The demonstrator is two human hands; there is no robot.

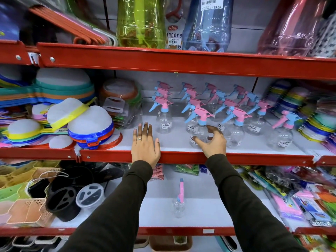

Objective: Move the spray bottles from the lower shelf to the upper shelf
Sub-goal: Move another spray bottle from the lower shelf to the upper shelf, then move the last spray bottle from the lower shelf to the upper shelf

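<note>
Several clear spray bottles with pink and blue trigger heads stand in rows on the upper shelf (pixel 174 142). My right hand (pixel 211 140) curls around the round body of the front spray bottle (pixel 200 124), which rests on the shelf near its red front edge. My left hand (pixel 145 144) lies flat and open on the white shelf surface to the left of the bottles, holding nothing. One more spray bottle (pixel 179 202) stands alone on the lower shelf (pixel 209 213), between my two forearms.
Stacks of coloured strainers (pixel 89 128) crowd the upper shelf's left; coloured packs (pixel 316 124) fill its right. Black and pastel baskets (pixel 60 199) sit on the lower shelf's left, packaged goods (pixel 309 202) on its right. Large tinted bottles (pixel 140 22) stand on the top shelf.
</note>
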